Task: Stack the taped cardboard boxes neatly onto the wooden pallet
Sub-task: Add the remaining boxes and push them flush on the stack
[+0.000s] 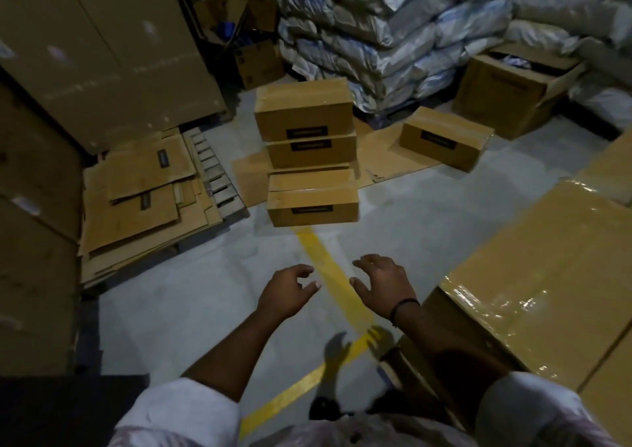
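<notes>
Straight ahead on the floor stands a taped cardboard box [313, 204], with two more behind it stacked one on the other, a top box [302, 110] and a lower box [311, 151]. Another taped box [446, 137] lies alone to the right. A wooden pallet [219, 176] at the left is mostly covered by flattened cardboard [143, 193]. My left hand [285, 291] and my right hand [383, 282] reach forward over the floor, fingers loosely curled, holding nothing, well short of the nearest box.
Large shiny wrapped cartons [533, 275] fill the right foreground. Tall cartons [37, 173] wall off the left. Stacked grey sacks [393, 26] and an open carton [513, 87] stand at the back. A yellow line [328, 269] crosses the grey floor.
</notes>
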The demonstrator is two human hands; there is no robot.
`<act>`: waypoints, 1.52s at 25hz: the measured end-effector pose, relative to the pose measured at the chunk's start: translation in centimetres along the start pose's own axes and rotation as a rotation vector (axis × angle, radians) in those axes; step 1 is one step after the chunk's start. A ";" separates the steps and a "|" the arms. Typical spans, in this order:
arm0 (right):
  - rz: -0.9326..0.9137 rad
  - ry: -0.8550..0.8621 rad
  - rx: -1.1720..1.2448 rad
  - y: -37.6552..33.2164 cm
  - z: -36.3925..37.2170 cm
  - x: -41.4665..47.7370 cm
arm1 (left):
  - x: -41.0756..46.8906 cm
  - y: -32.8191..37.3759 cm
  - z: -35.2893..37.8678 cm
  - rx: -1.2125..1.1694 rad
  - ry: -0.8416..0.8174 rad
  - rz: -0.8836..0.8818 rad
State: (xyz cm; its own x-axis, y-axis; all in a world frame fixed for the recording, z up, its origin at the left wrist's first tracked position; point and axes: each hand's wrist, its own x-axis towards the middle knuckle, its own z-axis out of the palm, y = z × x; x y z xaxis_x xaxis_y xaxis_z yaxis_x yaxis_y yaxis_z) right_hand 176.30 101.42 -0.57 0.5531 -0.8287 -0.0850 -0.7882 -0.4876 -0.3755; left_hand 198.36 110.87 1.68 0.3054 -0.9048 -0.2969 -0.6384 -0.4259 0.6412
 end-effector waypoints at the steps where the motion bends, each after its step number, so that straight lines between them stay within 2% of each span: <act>1: 0.005 -0.007 0.006 -0.7 0.4 0.9 | 0.7 -0.6 -0.7 -0.009 0.005 -0.007; 6: 0.014 -0.010 0.024 -2.2 1.0 5.9 | 4.8 -2.0 -2.5 -0.043 0.031 -0.028; 13: 0.042 -0.002 0.098 -0.7 1.3 16.5 | 13.0 -1.0 -2.4 -0.101 -0.005 -0.051; 20: 0.040 -0.093 0.120 2.7 1.4 32.0 | 28.1 -0.8 -5.3 -0.104 -0.016 -0.161; 26: -0.099 -0.132 0.027 7.1 -1.3 45.5 | 40.3 2.4 -6.4 -0.132 -0.012 -0.238; 32: -0.183 -0.310 -0.054 9.3 -2.9 57.5 | 49.3 3.9 -6.6 -0.248 -0.031 -0.273; 34: -0.208 -0.370 -0.071 9.3 -2.3 61.5 | 52.8 2.6 -7.1 -0.281 -0.057 -0.352; 38: -0.215 -0.462 -0.126 9.0 -1.0 68.3 | 59.0 0.0 -8.4 -0.448 0.002 -0.508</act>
State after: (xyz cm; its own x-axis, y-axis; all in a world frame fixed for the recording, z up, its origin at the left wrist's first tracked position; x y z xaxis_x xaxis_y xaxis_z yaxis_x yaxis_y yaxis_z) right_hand 206.73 40.14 -8.86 0.7447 -0.5128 -0.4272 -0.6546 -0.6859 -0.3177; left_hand 222.38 57.51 -9.90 0.4916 -0.5926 -0.6381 -0.0609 -0.7544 0.6536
